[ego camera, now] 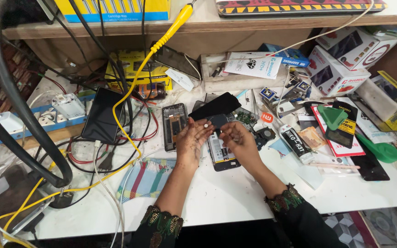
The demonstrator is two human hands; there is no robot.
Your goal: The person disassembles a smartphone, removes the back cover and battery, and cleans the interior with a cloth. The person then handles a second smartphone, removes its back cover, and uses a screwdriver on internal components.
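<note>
My left hand (192, 140) is palm up over the white bench, with a tiny round pale part (206, 121) at its fingertips. My right hand (238, 140) is curled beside it, thumb and fingers pinched near a small dark piece (218, 121). Under both hands lies an opened phone (221, 156) with its battery and board showing. A bare phone frame (173, 125) lies just left of my left hand. A black screen panel (215, 106) rests tilted behind the hands.
A striped cloth (145, 177) lies at the front left. A black phone (102, 115), tangled cables and a yellow lead (129, 87) crowd the left. Boxes (341, 64), a glue tube (296, 143), green plastic tools (377, 149) and packets cover the right.
</note>
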